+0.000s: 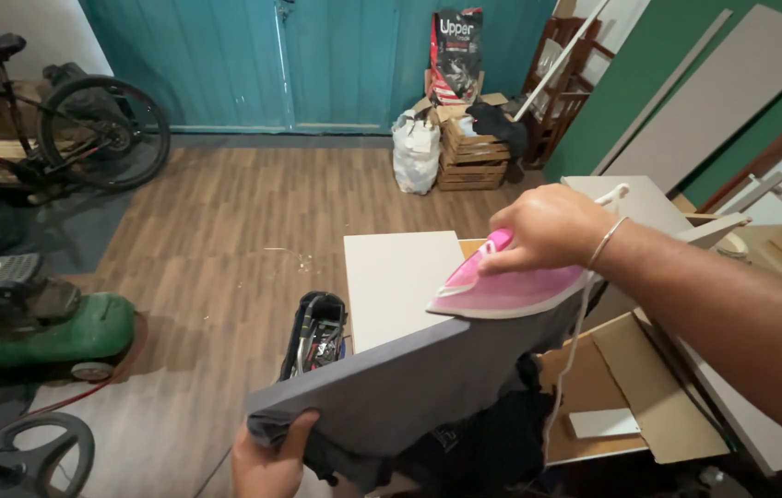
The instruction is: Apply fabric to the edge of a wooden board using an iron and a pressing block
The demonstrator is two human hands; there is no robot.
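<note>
Nearest the camera, the left hand (266, 461) is closed on the near corner of a grey cloth (409, 383), pinching it taut. The cloth runs as a long band from that corner up and to the right, draped over a board edge. At its far end the right hand (548, 226) is wrapped around the handle of a pink iron (506, 288), soleplate flat on the cloth, tip pointing left toward the left hand. So the cloth's long axis lies between the two hands, with the iron well apart from the gripped corner. Just behind, a white panel (400, 281) and an open tool bag (315, 334). Further left, a green lawnmower (41, 323); far back, a bicycle (59, 129) and wooden crates (472, 152).
</note>
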